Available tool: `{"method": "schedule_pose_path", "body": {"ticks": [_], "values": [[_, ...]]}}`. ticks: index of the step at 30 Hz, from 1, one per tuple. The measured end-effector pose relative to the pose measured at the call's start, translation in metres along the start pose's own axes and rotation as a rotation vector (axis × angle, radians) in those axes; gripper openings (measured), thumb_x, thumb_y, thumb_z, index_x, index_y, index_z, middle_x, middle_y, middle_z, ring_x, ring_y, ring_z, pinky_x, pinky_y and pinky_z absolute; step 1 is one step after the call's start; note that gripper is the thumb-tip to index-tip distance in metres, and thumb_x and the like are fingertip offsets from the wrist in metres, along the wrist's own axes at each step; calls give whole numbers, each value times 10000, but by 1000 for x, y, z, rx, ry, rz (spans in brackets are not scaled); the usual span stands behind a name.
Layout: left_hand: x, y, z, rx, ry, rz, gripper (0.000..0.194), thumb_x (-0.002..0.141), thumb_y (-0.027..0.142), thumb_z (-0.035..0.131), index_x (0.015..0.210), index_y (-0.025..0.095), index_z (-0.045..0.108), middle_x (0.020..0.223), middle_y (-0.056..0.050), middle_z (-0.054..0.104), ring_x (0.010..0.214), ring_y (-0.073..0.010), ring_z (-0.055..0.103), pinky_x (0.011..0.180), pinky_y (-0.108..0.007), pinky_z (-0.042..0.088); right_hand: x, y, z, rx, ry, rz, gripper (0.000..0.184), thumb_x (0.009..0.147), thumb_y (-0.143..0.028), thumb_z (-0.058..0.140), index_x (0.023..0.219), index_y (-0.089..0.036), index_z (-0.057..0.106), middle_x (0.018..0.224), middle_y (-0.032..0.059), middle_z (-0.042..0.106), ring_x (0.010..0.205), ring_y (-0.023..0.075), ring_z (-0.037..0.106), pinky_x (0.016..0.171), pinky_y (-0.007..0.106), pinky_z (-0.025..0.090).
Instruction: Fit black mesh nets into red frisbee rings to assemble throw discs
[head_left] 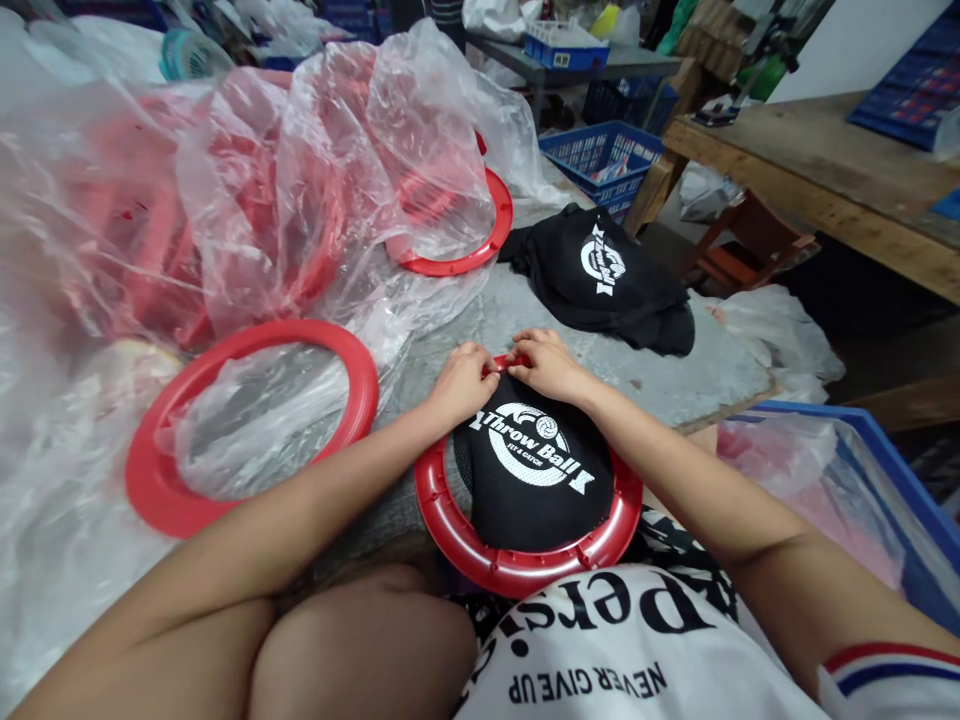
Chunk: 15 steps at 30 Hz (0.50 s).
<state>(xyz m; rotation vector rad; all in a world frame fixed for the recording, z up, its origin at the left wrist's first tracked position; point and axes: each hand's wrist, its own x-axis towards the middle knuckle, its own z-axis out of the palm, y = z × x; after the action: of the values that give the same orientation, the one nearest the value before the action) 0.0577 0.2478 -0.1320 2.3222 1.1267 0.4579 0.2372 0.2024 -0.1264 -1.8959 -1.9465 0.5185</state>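
Note:
A red plastic ring leans between my lap and the table edge, with black printed fabric reading "Throw Ball" lying across its opening. At the ring's far rim, my left hand has its fingers closed on the rim and the fabric edge. Close beside it, my right hand pinches the same stretch of rim, thumb and fingers curled over it. The fabric reaches the near rim, while a gap shows at the left side. Exactly what lies under the fingertips is hidden.
Left on the table lies another red ring. Behind it, clear plastic bags hold several red rings. A pile of black printed fabric rests at the table's far right. A blue crate stands right of my lap; a blue basket sits beyond.

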Motion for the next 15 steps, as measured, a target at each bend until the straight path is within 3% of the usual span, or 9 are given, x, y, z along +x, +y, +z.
{"method": "schedule_pose_path", "body": {"ticks": [2,5,9,15], "values": [[2,-3,6,-53,37,-42,59,807,172,626,763,196,657,1039,-88,643,1052,-261,616,1012,-409,478,9,2,5,55,-46,-13,17,830,-183,681,837,-192,693,1179,87,677,1146,271,567,1061,433,392],[4,-7,11,-168,73,-89,87,789,164,641,705,186,645,1004,-75,647,998,-225,628,983,-366,490,13,7,13,158,-39,14,104,824,-169,668,724,-194,652,1022,49,708,1016,220,615,1003,374,430],[5,-9,11,-250,83,-119,107,791,139,631,698,191,641,983,-52,649,977,-203,625,974,-346,487,8,11,18,241,30,37,93,828,-193,667,736,-202,660,1028,35,710,967,202,622,940,339,464],[4,-5,7,-279,86,-144,144,786,114,629,671,198,612,986,-48,655,1001,-201,622,997,-341,478,5,7,15,248,26,90,69,847,-197,654,780,-198,669,982,35,704,887,189,620,838,311,465]]}}
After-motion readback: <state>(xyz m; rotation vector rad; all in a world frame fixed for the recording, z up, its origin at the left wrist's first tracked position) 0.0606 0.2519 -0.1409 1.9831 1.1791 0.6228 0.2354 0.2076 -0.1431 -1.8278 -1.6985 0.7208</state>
